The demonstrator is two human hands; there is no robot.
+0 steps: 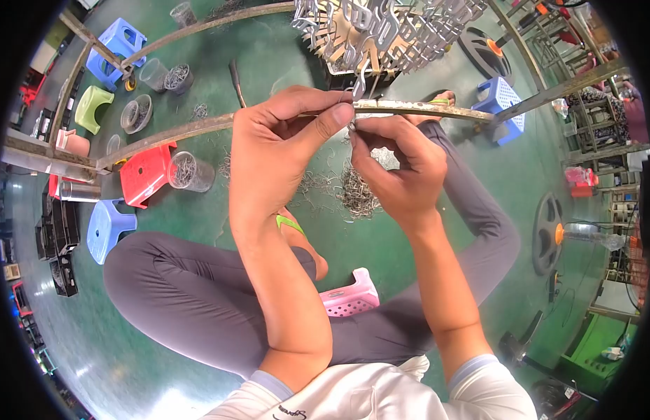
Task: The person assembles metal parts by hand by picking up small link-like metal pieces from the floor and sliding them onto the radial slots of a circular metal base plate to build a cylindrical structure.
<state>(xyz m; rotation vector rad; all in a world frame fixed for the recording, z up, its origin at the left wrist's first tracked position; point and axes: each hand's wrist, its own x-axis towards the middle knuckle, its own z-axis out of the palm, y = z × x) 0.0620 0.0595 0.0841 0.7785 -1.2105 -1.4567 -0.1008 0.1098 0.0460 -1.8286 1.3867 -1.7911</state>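
Note:
My left hand (290, 136) is raised at the centre, thumb and index finger pinched on a small metal piece at the lower end of a hanging metal hook (358, 85). Just right of it, my right hand (402, 157) has its thumb and index finger pressed together close to the same spot; what lies between them is too small to make out. Both hands are in front of a metal bar (423, 108). Above them hangs a dense cluster of grey bent metal pieces (402, 35). A pile of thin metal hooks (360, 192) lies on the floor below.
Clear tubs of metal pieces (192, 173) and a red stool (146, 175) stand at the left, with blue stools (110, 227) and a green stool (93, 109). A pink stool (353, 297) is between my legs. Another blue stool (498, 98) stands at the right.

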